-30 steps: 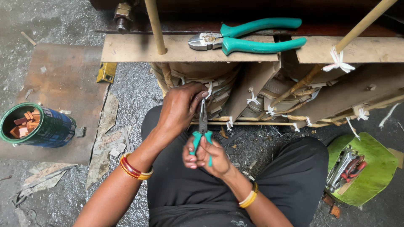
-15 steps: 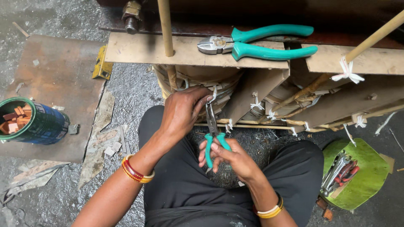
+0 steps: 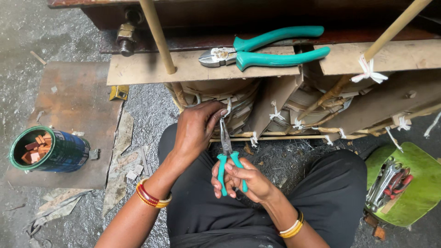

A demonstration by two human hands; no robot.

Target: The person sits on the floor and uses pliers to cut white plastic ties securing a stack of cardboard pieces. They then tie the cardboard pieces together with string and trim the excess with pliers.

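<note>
Slim needle-nose pliers with teal handles point(image 3: 226, 158) are gripped by the right hand point(image 3: 240, 180), fingers closed round the handles. Their tips lie just beside the left hand point(image 3: 196, 130) fingertips, which pinch a white tie strip point(image 3: 228, 106). A fingertip could be nipped, or the strip torn, if the pliers are squeezed off-target.

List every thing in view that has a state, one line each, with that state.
Small pliers: held upright by the handles, nose at a white tie.
Right hand: closed on the small pliers' handles.
Left hand: fingers pinching at the plier tips.
Large pliers: lying unused on the board, handles apart.
Tin can: open, holding small brown pieces.
Green tray: holding metal tools.
</note>
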